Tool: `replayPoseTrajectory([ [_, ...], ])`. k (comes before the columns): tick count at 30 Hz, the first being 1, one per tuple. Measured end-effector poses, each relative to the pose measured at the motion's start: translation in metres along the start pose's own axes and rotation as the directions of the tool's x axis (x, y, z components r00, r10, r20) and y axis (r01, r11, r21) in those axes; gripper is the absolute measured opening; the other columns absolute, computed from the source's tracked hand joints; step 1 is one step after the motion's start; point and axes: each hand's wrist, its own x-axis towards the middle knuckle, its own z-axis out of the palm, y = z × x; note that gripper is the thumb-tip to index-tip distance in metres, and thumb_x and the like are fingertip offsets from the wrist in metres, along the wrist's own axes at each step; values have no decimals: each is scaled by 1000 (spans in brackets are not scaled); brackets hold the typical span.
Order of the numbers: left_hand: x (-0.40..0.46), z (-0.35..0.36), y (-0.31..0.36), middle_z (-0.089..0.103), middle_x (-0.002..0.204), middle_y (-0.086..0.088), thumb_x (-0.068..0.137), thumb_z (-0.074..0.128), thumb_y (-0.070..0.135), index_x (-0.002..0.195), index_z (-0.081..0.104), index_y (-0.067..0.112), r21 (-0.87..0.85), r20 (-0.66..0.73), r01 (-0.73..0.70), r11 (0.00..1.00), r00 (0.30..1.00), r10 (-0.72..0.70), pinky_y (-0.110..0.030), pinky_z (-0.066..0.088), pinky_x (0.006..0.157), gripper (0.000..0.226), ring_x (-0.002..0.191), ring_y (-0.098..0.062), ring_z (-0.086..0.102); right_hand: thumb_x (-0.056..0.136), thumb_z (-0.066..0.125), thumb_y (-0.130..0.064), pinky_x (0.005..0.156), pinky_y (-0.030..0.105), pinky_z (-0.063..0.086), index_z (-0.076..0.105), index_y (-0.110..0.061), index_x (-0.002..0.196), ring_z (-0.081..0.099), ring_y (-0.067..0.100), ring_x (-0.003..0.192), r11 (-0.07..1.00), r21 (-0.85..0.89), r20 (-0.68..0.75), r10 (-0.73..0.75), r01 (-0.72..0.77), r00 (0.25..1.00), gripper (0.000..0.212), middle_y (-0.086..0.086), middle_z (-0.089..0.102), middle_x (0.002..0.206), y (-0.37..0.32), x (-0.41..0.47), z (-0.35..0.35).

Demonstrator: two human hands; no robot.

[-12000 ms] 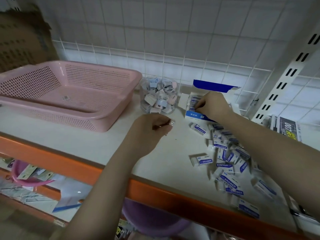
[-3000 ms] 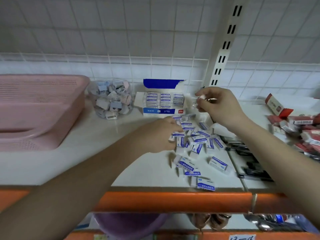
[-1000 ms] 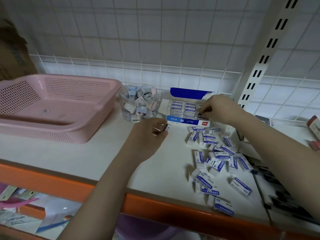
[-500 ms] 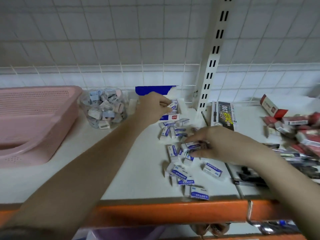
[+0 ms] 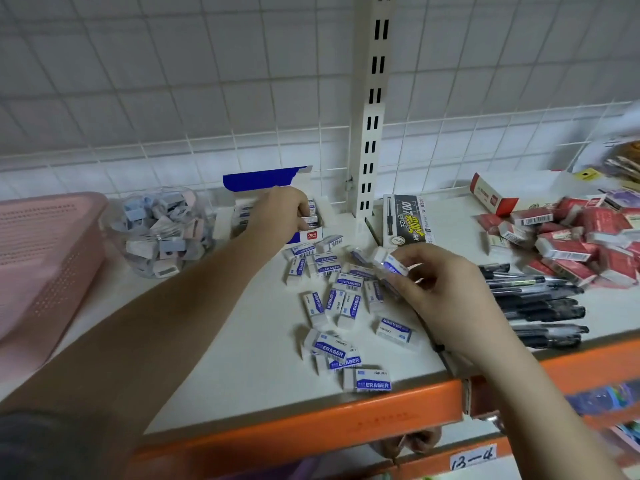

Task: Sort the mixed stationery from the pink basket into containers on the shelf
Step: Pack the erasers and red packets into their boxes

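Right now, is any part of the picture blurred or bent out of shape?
Head view: the red packs at the right edge smear with motion blur; the eraser in the right hand is soft; the wide lens bows the wire grid; light is dim and even.

Illumination: soft, even light is falling from above; overall level is moderate to dim.
Shadows: short, faint shadows are lying beside the loose erasers [image 5: 341, 296] on the white shelf [image 5: 242, 341].
Glare: the clear jar [image 5: 162, 230] is showing weak highlights.
Motion blur: the right hand [image 5: 440, 289] and the red packs [image 5: 581, 237] are smearing.
Edge distortion: the wire grid [image 5: 138, 98] lines are bowing toward the frame borders.
Focus: the near sleeve [image 5: 41, 445] is appearing soft.
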Motion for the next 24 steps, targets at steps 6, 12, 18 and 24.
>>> replayPoseTrajectory([
  [6,-3,2,2,68,110,-7,91,55,1,110,68,8,110,51,-9,994,999,4,-36,51,90,24,101,-21,63,77,71,-12,55,11,43,51,-34,92,64,5,62,990,116,-65,89,-81,994,34,-4,64,76,5,-9,-1],
  [12,-49,0,8,72,87,-4,91,55,13,93,72,14,-17,-278,-77,997,958,69,-39,56,73,17,80,-21,65,81,68,-10,58,10,44,55,-39,93,65,6,62,991,116,-26,62,-59,998,34,-6,66,77,5,-7,-2],
  [18,-86,-16,17,70,99,-2,89,62,33,104,67,16,-137,57,153,979,988,-146,-28,52,71,23,82,-17,64,82,64,-12,60,12,43,57,-39,108,65,16,67,998,33,43,58,-60,997,38,-5,62,79,4,8,3],
  [24,-105,-12,13,60,117,-3,85,69,21,126,56,19,-223,206,180,958,969,-134,-21,43,67,43,86,-14,56,85,68,-22,58,4,39,58,-32,123,58,-4,71,998,-56,128,-2,9,992,41,-19,59,83,-5,32,11],
])
